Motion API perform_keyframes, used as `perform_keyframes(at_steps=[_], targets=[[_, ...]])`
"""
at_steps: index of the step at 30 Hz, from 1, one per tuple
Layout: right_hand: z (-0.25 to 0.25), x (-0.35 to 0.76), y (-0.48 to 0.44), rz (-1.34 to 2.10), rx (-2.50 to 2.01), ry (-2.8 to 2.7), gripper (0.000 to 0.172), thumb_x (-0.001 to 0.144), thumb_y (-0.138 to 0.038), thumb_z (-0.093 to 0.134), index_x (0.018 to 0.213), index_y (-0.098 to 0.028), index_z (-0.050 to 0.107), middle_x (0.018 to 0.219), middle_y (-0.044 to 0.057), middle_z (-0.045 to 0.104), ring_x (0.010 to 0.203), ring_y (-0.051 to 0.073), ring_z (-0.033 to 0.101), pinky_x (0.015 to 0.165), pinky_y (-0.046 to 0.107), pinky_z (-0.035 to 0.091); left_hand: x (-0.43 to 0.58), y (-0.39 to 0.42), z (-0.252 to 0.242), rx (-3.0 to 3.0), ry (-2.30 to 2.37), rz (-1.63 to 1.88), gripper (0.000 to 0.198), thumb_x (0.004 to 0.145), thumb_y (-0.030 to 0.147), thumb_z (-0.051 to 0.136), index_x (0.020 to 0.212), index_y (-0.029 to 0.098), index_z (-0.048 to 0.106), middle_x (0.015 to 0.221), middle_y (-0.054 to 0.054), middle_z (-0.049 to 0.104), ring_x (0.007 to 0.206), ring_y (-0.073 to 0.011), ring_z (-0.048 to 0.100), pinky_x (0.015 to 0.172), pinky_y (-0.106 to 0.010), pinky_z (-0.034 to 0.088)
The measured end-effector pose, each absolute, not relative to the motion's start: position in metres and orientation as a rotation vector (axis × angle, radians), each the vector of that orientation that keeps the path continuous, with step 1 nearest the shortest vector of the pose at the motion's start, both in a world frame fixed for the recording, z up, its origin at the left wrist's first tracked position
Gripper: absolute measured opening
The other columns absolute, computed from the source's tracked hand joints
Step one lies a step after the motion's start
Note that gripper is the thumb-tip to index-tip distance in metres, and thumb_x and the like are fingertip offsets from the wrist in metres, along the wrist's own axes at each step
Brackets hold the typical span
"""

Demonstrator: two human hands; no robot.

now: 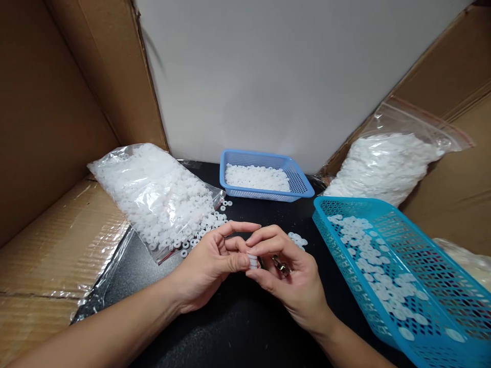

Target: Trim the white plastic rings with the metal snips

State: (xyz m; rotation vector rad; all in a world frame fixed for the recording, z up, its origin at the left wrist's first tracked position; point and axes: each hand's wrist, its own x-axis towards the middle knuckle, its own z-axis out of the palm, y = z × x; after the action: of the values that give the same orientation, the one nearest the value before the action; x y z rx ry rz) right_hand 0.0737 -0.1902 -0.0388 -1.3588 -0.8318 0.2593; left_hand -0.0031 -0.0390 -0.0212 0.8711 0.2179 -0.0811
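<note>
Over the black tabletop, my left hand (215,263) and my right hand (287,273) meet fingertip to fingertip. Between them they pinch a small white ridged plastic piece (252,260), which looks like a short stack of discs. Some shiny metal part (281,266) sits in the curled fingers of my right hand; its kind is unclear. Just behind that hand lie several flat white discs (298,240). White plastic rings (199,232) spill from a clear bag (149,191) close to my left hand.
A blue basket (264,195) holding small white rings stands at the back. On the right is a larger teal basket (345,278) with scattered white discs. Behind it leans a zip bag (383,161) full of white pieces. Cardboard (49,240) lines the left side.
</note>
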Motion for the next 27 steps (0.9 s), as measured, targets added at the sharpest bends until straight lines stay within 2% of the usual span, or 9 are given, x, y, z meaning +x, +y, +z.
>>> perform_keyframes(at_steps=[2, 5, 9, 17, 24, 27], targets=[[-0.0379, 0.0741, -0.1902, 0.255, -1.349, -0.830, 0.011, 0.081, -0.034, 0.085, 0.087, -0.029, 0.077, 0.097, 0.004, 0.067, 0.068, 0.014, 0.060, 0.054, 0.025, 0.052, -0.0034, -0.0393, -0.0216, 0.842, 0.191, -0.096, 0.057, 0.065, 0.035, 0.097, 0.116, 0.022, 0.077, 0.087, -0.007, 0.080, 0.086, -0.0209, 0.077, 0.086, -0.031, 0.055], [-0.0372, 0.0740, -0.1902, 0.263, -1.338, -0.829, 0.012, 0.081, -0.034, 0.086, 0.088, -0.029, 0.078, 0.097, 0.004, 0.067, 0.066, 0.013, 0.059, 0.054, 0.024, 0.051, -0.0041, -0.0395, -0.0214, 0.787, 0.147, -0.119, 0.052, 0.070, 0.033, 0.094, 0.119, 0.023, 0.078, 0.086, -0.007, 0.083, 0.085, -0.0180, 0.078, 0.089, -0.029, 0.056], [-0.0371, 0.0731, -0.1902, 0.257, -1.357, -0.830, 0.012, 0.080, -0.030, 0.086, 0.088, -0.028, 0.077, 0.096, 0.004, 0.067, 0.069, 0.014, 0.061, 0.048, 0.021, 0.045, -0.0045, -0.0389, -0.0205, 0.774, 0.134, -0.098, 0.046, 0.072, 0.025, 0.093, 0.116, 0.022, 0.079, 0.076, -0.004, 0.082, 0.076, -0.0157, 0.077, 0.084, -0.027, 0.057], [-0.0385, 0.0715, -0.1910, 0.283, -1.339, -0.844, 0.013, 0.082, -0.019, 0.082, 0.090, -0.027, 0.074, 0.099, 0.001, 0.064, 0.063, 0.008, 0.058, 0.048, 0.018, 0.044, -0.0029, -0.0378, -0.0202, 0.785, 0.152, -0.037, 0.043, 0.070, 0.019, 0.094, 0.109, 0.017, 0.079, 0.067, 0.002, 0.075, 0.070, -0.0112, 0.073, 0.077, -0.021, 0.057], [-0.0347, 0.0733, -0.1911, 0.278, -1.302, -0.841, 0.015, 0.082, -0.015, 0.079, 0.090, -0.028, 0.075, 0.098, 0.000, 0.064, 0.074, 0.009, 0.065, 0.064, 0.018, 0.055, -0.0035, -0.0381, -0.0222, 0.780, 0.097, -0.092, 0.045, 0.077, 0.026, 0.090, 0.120, 0.021, 0.078, 0.085, -0.006, 0.084, 0.085, -0.0147, 0.078, 0.089, -0.026, 0.057], [-0.0337, 0.0736, -0.1907, 0.285, -1.296, -0.845, 0.016, 0.082, -0.015, 0.079, 0.090, -0.028, 0.075, 0.098, 0.000, 0.064, 0.074, 0.009, 0.064, 0.062, 0.018, 0.054, -0.0040, -0.0375, -0.0222, 0.788, 0.084, -0.086, 0.043, 0.076, 0.023, 0.091, 0.117, 0.021, 0.078, 0.082, -0.004, 0.083, 0.085, -0.0147, 0.078, 0.090, -0.026, 0.057]])
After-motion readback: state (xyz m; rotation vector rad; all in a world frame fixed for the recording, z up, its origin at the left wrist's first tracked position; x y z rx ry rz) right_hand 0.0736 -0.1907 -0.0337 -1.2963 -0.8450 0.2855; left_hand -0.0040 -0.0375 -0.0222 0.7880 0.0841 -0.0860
